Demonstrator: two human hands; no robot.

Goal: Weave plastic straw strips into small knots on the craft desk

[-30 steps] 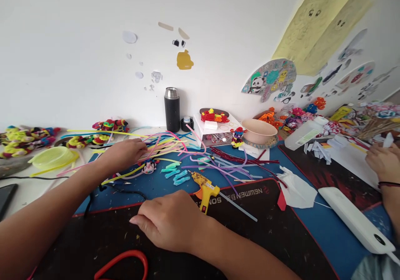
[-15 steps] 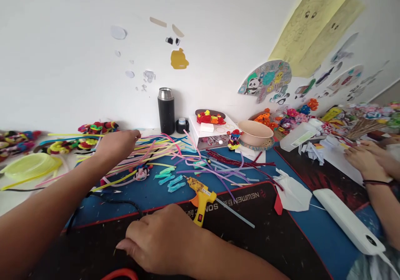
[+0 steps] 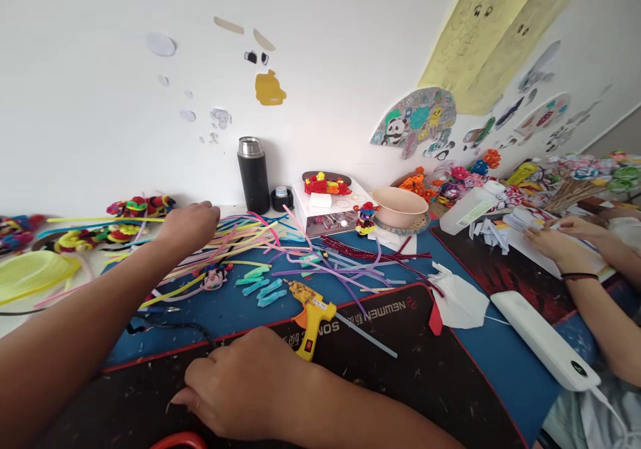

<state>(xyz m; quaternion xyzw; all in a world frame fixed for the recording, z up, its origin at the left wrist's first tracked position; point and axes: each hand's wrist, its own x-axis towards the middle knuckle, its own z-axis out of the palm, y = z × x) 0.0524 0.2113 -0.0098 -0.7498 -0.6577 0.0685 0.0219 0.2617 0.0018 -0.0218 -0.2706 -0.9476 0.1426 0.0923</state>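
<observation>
My left hand (image 3: pixel 193 227) is stretched out over a loose heap of coloured pipe cleaners (image 3: pixel 245 238). Its fingers are bent together, and whatever is between them is hidden behind the hand. Lower down, my right hand (image 3: pixel 245 382) rests above the black mat with its fingers curled in. The thumb shows at its left side, but I cannot make out anything held. Just beyond the right hand lies a yellow hot glue gun (image 3: pixel 310 312) with a glue stick out of its back. A red curved handle (image 3: pixel 180 440) shows at the bottom edge.
A black flask (image 3: pixel 254 178) stands by the wall, beside a white box (image 3: pixel 302 202) and a beige bowl (image 3: pixel 399 208). Turquoise twisted pieces (image 3: pixel 270 293) lie behind the glue gun. At right are a white handheld device (image 3: pixel 543 342) and another person's hands (image 3: pixel 558 245).
My left hand's fingers have bent down at the pipe cleaners. The right hand keeps its curled pose. The whole view has shifted slightly, moving the table things left.
</observation>
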